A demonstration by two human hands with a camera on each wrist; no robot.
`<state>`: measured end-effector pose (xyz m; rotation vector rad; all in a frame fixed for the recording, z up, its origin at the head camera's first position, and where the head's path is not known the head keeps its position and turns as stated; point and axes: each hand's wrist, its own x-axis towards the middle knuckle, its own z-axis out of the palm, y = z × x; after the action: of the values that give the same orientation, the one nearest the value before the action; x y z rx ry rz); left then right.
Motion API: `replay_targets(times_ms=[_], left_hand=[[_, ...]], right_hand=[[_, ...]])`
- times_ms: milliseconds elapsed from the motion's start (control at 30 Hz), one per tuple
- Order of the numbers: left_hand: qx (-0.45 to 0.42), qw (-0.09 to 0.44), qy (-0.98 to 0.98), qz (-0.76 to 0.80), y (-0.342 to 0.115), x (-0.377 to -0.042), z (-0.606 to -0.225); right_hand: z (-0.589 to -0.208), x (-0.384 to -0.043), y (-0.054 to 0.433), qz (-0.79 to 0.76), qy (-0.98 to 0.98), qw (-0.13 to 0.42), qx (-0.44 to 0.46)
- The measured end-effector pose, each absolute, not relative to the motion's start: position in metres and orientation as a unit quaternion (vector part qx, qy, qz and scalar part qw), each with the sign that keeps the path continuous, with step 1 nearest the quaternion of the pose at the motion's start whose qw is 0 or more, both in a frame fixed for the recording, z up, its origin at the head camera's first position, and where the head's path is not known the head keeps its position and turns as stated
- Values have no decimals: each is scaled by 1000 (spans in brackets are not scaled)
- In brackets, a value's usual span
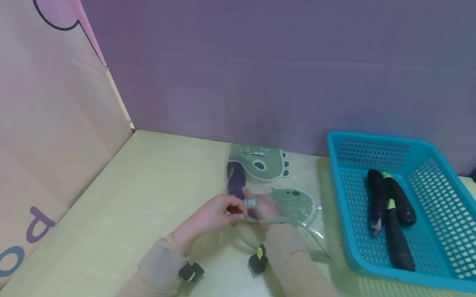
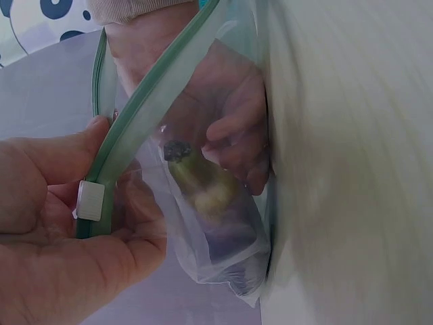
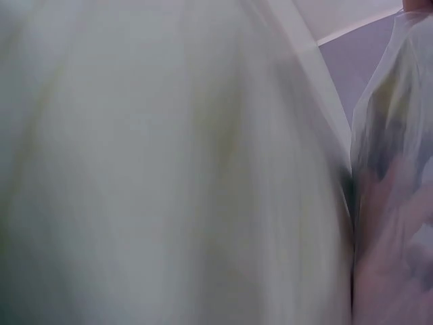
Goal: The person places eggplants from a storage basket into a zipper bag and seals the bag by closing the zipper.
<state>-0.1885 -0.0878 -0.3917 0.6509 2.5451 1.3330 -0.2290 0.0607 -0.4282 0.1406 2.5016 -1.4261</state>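
A clear zip bag (image 1: 293,200) printed with green cartoon shapes lies on the table. Inside it, toward its left side, is a dark purple eggplant (image 1: 236,177), its green stem end (image 2: 193,172) pointing at the bag's mouth in the left wrist view. My left hand (image 1: 214,214) pinches the bag's green zip edge beside the white slider (image 2: 90,201). Through the open mouth reaches my right hand (image 1: 263,207), inside the bag up to the wrist. Its fingers (image 2: 237,128) lie loosely bent beside the eggplant, seen through the plastic.
A blue plastic basket (image 1: 347,247) stands to the right of the bag, with several eggplants (image 1: 398,235) in it. Behind the table rises a purple backdrop (image 1: 243,64), and a printed cloth wall (image 1: 35,107) runs along the left. Blurred plastic fills much of the right wrist view.
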Motion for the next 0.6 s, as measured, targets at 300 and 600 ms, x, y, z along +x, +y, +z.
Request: replay_targets(times_ms=[300, 600], left_hand=[[220, 102, 858, 453, -88, -189, -391], [218, 104, 863, 443, -88, -188, -391]], right_hand=[[-430, -232, 63, -471, 874, 119, 27], [-431, -231, 63, -443, 891, 102, -3]])
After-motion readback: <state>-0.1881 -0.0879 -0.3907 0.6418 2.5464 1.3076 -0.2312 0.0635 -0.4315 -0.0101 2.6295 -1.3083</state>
